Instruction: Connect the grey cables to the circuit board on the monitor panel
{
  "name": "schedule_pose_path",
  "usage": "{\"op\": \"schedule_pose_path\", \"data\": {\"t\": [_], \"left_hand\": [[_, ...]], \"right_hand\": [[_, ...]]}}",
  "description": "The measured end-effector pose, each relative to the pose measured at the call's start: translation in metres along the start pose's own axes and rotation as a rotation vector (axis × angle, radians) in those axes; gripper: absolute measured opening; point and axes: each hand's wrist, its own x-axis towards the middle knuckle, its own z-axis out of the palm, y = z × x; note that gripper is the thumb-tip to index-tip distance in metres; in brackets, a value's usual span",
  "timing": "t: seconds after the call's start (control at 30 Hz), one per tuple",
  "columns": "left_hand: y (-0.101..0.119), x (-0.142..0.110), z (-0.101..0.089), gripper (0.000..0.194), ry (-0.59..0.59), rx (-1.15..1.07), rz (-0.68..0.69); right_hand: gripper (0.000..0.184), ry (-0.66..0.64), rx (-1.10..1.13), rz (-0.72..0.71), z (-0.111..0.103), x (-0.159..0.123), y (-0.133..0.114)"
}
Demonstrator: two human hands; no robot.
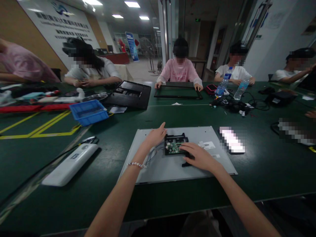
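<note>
A flat pale grey panel (153, 171), probably the back of a screen, lies on the green table. A green circuit board (174, 148) in a black bracket (176, 136) sits at its middle. My left hand (156, 136) is at the bracket's left side, index finger stretched out and holding nothing that I can see. Grey cables (151, 154) run beneath that wrist. My right hand (199, 156) lies over the board's right side with fingers apart, fingertips at the board's edge. Under its thumb a black bracket arm (187, 164) sticks out.
To the left are a white power bank (71, 163) with a cable and a blue bin (89, 112). A lit phone (232, 140) lies right of the panel. Across the table, a person holds a black frame (177, 97). Bottles (241, 88) and tangled cables (233, 104) stand beyond.
</note>
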Motion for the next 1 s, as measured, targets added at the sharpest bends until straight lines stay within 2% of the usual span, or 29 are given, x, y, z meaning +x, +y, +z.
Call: {"op": "schedule_pose_path", "data": {"t": [0.17, 0.23, 0.3, 0.4, 0.47, 0.57, 0.7, 0.77, 0.83, 0.93, 1.0], "left_hand": [[0.004, 0.0, -0.002, 0.048, 0.098, -0.059, -0.027], [0.007, -0.006, -0.002, 0.048, 0.097, -0.066, -0.003], [0.011, -0.017, -0.002, 0.055, 0.033, -0.095, 0.054], [0.014, -0.036, -0.003, 0.077, -0.107, -0.161, 0.147], [0.014, -0.047, -0.004, 0.088, -0.161, -0.215, 0.175], [0.014, -0.059, -0.006, 0.096, -0.197, -0.291, 0.186], [0.014, -0.063, -0.006, 0.097, -0.164, -0.343, 0.176], [0.016, -0.063, -0.003, 0.097, -0.148, -0.347, 0.178], [0.018, -0.063, 0.0, 0.098, -0.14, -0.335, 0.177], [0.02, -0.063, 0.006, 0.099, -0.106, -0.292, 0.17], [0.02, -0.064, 0.01, 0.099, -0.078, -0.274, 0.185]], "right_hand": [[0.044, 0.004, 0.015, 0.025, 0.0, -0.001, -0.001], [0.042, 0.007, 0.014, 0.031, -0.001, 0.0, -0.002], [0.041, 0.01, 0.01, 0.034, -0.002, 0.0, -0.004], [0.041, 0.007, 0.0, 0.037, -0.002, 0.002, -0.006], [0.041, 0.002, -0.008, 0.039, -0.001, 0.001, -0.007], [0.041, -0.001, -0.019, 0.043, 0.0, 0.0, -0.007], [0.04, 0.071, -0.051, 0.068, -0.007, 0.008, -0.001], [0.035, 0.11, -0.082, 0.08, -0.013, 0.025, 0.005], [0.03, 0.091, -0.131, 0.069, -0.019, 0.053, 0.012], [0.029, 0.008, -0.237, 0.056, -0.02, 0.108, 0.016], [0.027, -0.095, -0.338, 0.05, -0.013, 0.143, 0.013]]}}
